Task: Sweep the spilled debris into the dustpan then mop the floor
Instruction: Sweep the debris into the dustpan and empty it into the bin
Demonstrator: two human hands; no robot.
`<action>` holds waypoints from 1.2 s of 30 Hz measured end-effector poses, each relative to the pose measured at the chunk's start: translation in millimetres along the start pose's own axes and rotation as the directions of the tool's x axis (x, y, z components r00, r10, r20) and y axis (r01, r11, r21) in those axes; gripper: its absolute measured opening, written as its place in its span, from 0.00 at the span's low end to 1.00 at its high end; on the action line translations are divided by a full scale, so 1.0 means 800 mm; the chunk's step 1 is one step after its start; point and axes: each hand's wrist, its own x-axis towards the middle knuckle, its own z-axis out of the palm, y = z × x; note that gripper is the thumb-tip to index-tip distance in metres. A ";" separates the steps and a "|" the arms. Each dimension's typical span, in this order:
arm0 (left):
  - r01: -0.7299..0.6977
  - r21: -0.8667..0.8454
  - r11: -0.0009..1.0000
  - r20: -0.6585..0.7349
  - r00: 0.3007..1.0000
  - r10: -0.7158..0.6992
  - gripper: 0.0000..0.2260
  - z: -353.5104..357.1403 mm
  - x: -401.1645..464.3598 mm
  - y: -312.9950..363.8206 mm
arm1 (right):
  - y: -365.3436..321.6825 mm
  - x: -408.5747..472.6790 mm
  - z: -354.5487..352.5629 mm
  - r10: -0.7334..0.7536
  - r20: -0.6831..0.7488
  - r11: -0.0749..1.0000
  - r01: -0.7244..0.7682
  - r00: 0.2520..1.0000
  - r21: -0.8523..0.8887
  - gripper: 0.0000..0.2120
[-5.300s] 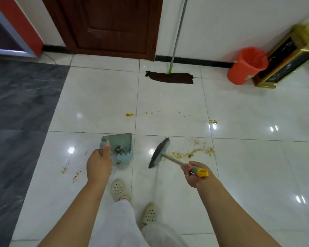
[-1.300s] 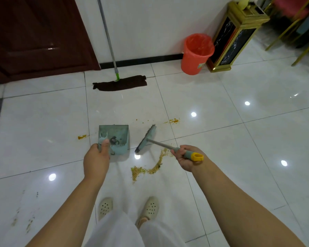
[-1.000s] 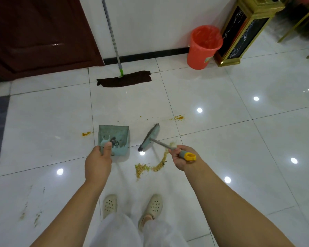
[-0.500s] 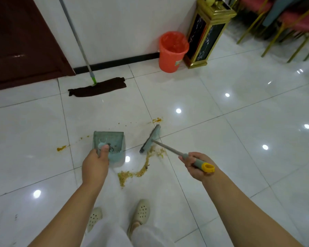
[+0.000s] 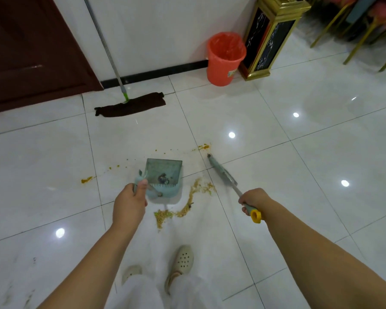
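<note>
- Debris (image 5: 183, 205) lies on the white tile floor (image 5: 299, 197) as a curved yellow-brown trail, just in front of my shoes and right beside the dustpan's near corner; I judge it is drawn tighter than five seconds ago, when it lay as a loose smear beside the brush.
- My left hand (image 5: 129, 204) is closed around the handle of the dustpan (image 5: 163, 177), thumb on top. The pan sits level with the far end of the trail, its open edge pointing away from me, as it did half a second ago.
- My right hand (image 5: 252, 199) is clenched on the grey handle of the brush (image 5: 221, 172), near its yellow end. Half a second ago the brush head sat at the top of the trail; now it is swung out to the right and blurred, well clear of the pile.
- I read this as the wind-up for another stroke: the head is reaching toward the small orange blob (image 5: 204, 146) and the thin line of crumbs beyond the pan.
- One more blob (image 5: 86, 180) sits apart on the left, and faint specks show at bottom left.
- Nothing from the pile looks to be in the pan yet; it holds only a dark mark I cannot identify.
- So sweeping is only partly done. The mop (image 5: 129, 105) rests against the wall beside the door, untouched, with the orange bucket (image 5: 224, 60) nearby.
</note>
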 end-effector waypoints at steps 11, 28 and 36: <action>0.004 0.030 1.000 0.036 0.999 -0.005 0.22 -0.051 -0.012 -0.056 | 0.069 -0.033 0.114 0.060 0.045 0.962 -0.046 0.997 -0.269 0.04; -0.030 0.051 0.998 0.101 0.995 0.025 0.24 -0.228 -0.061 -0.177 | 0.171 -0.188 0.290 0.132 0.124 0.957 -0.094 0.983 -0.276 0.01; -0.024 0.049 0.998 0.089 0.996 0.020 0.23 -0.282 -0.058 -0.203 | 0.192 -0.241 0.284 0.071 0.085 0.974 -0.051 0.994 -0.220 0.09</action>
